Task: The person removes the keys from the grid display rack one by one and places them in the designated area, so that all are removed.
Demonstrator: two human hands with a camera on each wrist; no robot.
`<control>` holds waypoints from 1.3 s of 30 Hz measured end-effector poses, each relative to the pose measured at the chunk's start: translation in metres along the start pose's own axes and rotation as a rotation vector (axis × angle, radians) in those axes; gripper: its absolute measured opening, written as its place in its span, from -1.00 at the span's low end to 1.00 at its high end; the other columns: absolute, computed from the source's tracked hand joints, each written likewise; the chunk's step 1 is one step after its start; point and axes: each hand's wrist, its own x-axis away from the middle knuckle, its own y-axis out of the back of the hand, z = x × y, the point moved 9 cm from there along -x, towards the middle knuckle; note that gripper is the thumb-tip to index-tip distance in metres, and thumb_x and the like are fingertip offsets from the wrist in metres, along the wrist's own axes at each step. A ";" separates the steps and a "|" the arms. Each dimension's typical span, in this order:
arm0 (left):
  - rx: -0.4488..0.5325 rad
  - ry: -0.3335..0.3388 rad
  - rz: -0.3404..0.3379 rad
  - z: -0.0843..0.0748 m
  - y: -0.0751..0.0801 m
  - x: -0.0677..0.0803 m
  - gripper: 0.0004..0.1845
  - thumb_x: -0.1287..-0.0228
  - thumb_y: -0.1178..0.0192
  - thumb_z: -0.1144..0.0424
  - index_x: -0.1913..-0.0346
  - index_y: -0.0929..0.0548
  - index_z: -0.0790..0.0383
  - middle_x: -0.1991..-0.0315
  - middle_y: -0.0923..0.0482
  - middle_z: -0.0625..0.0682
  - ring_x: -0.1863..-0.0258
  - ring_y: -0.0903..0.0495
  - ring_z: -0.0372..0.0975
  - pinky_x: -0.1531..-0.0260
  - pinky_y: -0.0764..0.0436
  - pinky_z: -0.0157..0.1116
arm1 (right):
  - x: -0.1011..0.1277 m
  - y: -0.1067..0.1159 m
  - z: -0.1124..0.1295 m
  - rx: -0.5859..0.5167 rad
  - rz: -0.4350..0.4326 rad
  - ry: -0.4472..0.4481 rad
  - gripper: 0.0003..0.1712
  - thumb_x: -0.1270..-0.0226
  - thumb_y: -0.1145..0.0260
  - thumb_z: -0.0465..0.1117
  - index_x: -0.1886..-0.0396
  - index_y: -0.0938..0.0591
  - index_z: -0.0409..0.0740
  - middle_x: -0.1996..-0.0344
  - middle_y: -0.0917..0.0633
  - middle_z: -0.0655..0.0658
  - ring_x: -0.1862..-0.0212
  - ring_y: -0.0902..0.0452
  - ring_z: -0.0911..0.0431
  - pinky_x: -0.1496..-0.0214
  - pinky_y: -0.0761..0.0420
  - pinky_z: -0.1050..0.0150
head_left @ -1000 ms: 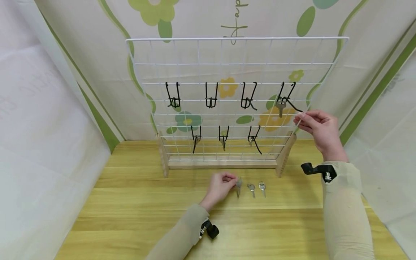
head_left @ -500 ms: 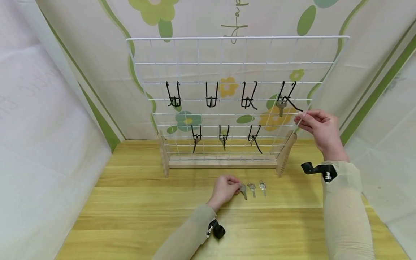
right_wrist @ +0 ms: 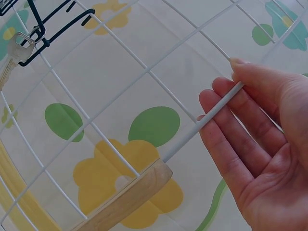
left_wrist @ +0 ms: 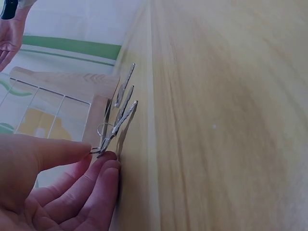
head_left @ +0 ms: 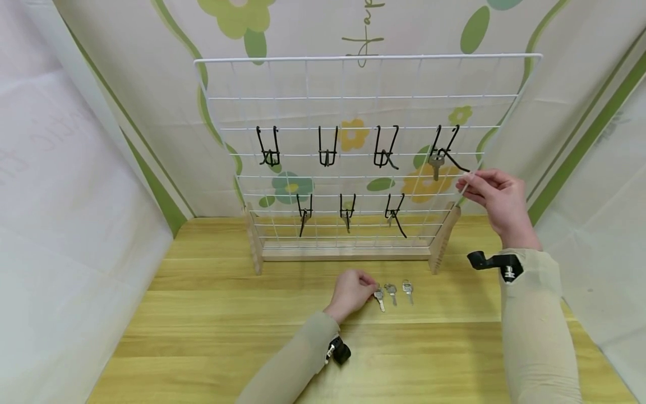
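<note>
Wooden table [head_left: 202, 314]: left hand [head_left: 353, 292] had slid toward 3 o'clock, pinching leftmost key [head_left: 379, 297]; right hand [head_left: 497, 196] kept gripping rack edge [head_left: 471, 174].

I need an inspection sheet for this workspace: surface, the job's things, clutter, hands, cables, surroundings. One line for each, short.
Surface: wooden table, pale planks.
Job's things: three small keys in a row; left key pinched, middle key and right key lying flat. White wire grid rack on a wooden base carries black hooks; one hung key on the top right hook.
Clutter: nothing seen.
Hands: left hand pinches the left key; right hand holds the rack's right edge wire.
Cables: nothing seen.
Surroundings: flower-print cloth backdrop behind and at both sides.
</note>
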 end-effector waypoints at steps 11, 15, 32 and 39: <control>-0.069 -0.061 0.002 -0.005 0.005 0.000 -0.89 -0.23 -0.48 0.28 0.43 -0.78 0.10 0.49 -0.62 -0.23 0.49 -0.52 -0.40 0.39 -0.56 -0.37 | 0.000 0.000 0.000 -0.002 0.001 0.006 -0.72 -0.34 -0.43 -0.35 0.07 -0.67 -0.50 0.22 -0.79 -0.25 0.18 -0.77 0.00 0.10 -0.72 0.22; -0.093 -0.062 0.000 -0.005 0.007 0.000 -0.90 -0.23 -0.48 0.27 0.43 -0.79 0.08 0.46 -0.64 -0.22 0.45 -0.53 -0.40 0.35 -0.57 -0.35 | 0.000 0.000 0.000 -0.003 -0.001 0.013 -0.72 -0.32 -0.45 -0.34 0.10 -0.67 -0.51 0.23 -0.79 -0.26 0.19 -0.77 -0.01 0.11 -0.72 0.22; -0.135 -0.035 -0.014 0.002 0.015 -0.004 -0.89 -0.18 -0.51 0.26 0.45 -0.80 0.08 0.51 -0.64 -0.23 0.47 -0.54 -0.41 0.31 -0.58 -0.35 | 0.001 -0.003 0.003 -0.022 0.006 0.011 -0.72 -0.31 -0.45 -0.35 0.11 -0.68 -0.50 0.24 -0.79 -0.26 0.20 -0.77 -0.01 0.11 -0.72 0.22; -0.160 -0.011 -0.015 0.003 0.016 -0.004 -0.90 -0.16 -0.52 0.24 0.45 -0.80 0.06 0.48 -0.65 -0.23 0.43 -0.55 -0.37 0.24 -0.60 -0.30 | 0.001 -0.002 0.003 -0.015 0.000 0.002 -0.71 -0.31 -0.46 -0.34 0.09 -0.67 -0.50 0.23 -0.79 -0.25 0.18 -0.77 -0.01 0.10 -0.72 0.22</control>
